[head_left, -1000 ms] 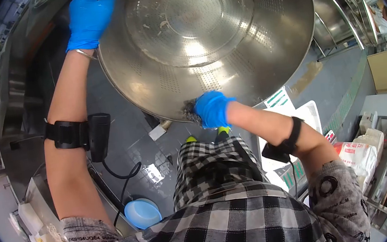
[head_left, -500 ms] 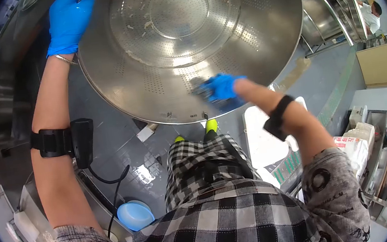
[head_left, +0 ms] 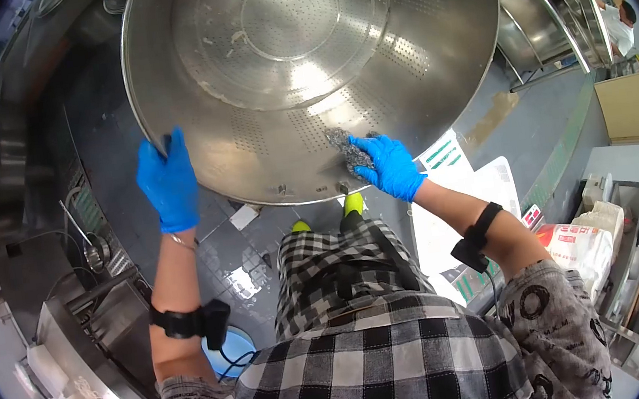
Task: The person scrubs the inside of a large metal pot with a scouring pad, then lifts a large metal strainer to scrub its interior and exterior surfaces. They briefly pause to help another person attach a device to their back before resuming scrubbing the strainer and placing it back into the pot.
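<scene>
A large round stainless-steel colander (head_left: pixel 283 164) with patches of small holes fills the top middle of the view, its inside facing me. My left hand (head_left: pixel 169 182), in a blue glove, is closed around its rim at the lower left. Also in a blue glove, my right hand (head_left: pixel 390 165) holds a grey steel-wool scourer (head_left: pixel 347 148) against the inner wall near the bottom edge. Pale residue shows around the ring in the colander's base.
A blue basin (head_left: pixel 230 350) is on the floor at lower left, beside a steel counter (head_left: pixel 89 339). Right of my legs lies a white board (head_left: pixel 450 223). A white sack (head_left: pixel 577 251) stands at right. A person (head_left: pixel 617 27) is in the far right background.
My left hand has moved down along the colander's rim, from the upper left to the lower left. My right hand has shifted slightly right and down with the scourer.
</scene>
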`<action>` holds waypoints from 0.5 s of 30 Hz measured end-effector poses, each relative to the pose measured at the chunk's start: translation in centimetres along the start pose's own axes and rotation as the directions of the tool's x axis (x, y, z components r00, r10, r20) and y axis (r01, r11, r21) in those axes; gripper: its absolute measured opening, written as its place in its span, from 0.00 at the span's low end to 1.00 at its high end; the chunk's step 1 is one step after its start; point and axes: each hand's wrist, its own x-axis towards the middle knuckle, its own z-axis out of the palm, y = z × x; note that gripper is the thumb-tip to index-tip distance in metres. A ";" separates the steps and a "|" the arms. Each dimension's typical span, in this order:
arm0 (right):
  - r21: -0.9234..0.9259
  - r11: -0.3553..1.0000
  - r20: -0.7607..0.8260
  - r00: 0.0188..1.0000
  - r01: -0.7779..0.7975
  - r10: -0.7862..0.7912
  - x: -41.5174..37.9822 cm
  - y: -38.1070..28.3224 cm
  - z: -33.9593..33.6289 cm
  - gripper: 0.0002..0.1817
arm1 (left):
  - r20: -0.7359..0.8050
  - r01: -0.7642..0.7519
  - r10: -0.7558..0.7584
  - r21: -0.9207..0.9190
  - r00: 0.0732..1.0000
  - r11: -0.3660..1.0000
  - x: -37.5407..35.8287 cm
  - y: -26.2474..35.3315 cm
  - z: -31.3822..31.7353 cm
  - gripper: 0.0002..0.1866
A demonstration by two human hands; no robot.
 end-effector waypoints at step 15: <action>0.651 0.745 0.164 0.932 0.144 -0.324 12.1 -8.2 4.6 0.21 | 0.056 -0.270 0.267 0.042 0.962 0.962 15.7 2.3 1.8 0.23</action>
